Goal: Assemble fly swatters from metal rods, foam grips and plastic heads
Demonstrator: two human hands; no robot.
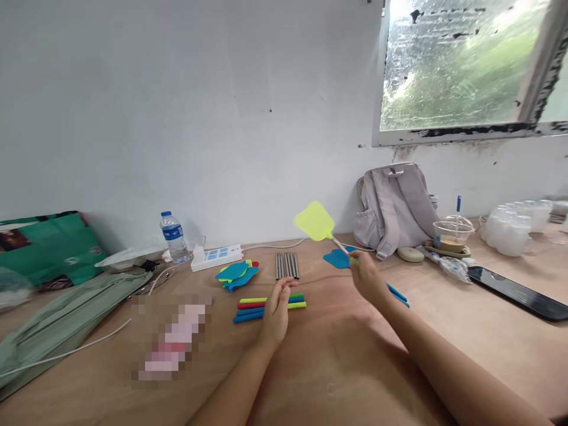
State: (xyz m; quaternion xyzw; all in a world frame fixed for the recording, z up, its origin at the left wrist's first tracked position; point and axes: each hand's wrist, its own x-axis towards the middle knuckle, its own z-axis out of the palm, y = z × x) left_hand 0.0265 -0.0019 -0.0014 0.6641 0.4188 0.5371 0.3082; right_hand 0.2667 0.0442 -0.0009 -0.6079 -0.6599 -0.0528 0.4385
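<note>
My right hand [366,275] is closed round the thin shaft of a yellow-green fly swatter [315,221], its flat head raised to the left above the table. Under and behind that hand lies a blue fly swatter [338,258], with blue handle ends [398,294] showing past my wrist. My left hand [277,310] is open, fingers stretched towards a row of metal tubes [287,265]. It rests over several coloured plastic tubes [251,310] in yellow, red, blue and green, partly hiding them. A pile of blue, yellow and red swatter heads [237,274] lies further left.
A white power strip [216,257] and a water bottle [174,236] stand against the wall. Grey-green cloth [75,319] and a green bag [53,251] lie left. At right are a backpack [394,207], a drink cup [452,232], a black tray-like object [519,293] and white bottles [510,228].
</note>
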